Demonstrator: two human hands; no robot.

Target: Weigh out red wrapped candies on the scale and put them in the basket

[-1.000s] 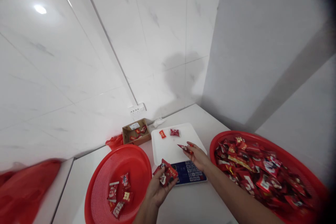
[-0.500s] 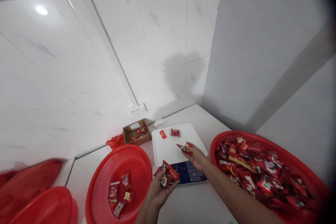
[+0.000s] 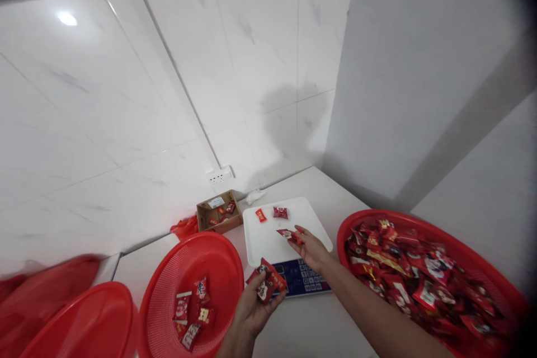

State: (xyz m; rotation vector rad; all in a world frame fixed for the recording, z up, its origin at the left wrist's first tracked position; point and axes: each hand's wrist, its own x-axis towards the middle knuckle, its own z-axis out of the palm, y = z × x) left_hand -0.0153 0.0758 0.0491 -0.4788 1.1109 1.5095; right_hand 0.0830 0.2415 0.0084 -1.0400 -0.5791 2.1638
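Several red candy packets (image 3: pixel 265 285) are held in my left hand (image 3: pixel 254 305), its fingers closed round them just in front of the scale's blue keypad (image 3: pixel 301 277). My right hand (image 3: pixel 308 247) pinches a red packet (image 3: pixel 286 234) above the white scale tray (image 3: pixel 268 243). Toward the tray's back lie a small orange-red packet (image 3: pixel 260 215) and a dark red packet (image 3: pixel 281 212), apart from each other. Neither of these is touched by my hands.
At the right, a large red basket (image 3: pixel 369 215) is heaped with packets. Left of the scale stands a red basket (image 3: pixel 147 302) with several packets. Behind it sits a cardboard box (image 3: pixel 218 216) holding packets. Another red basin (image 3: pixel 86 324) is at far left.
My right hand has shifted slightly left over the tray with its packet. My left hand has barely moved. The far-left red basin appears further right.
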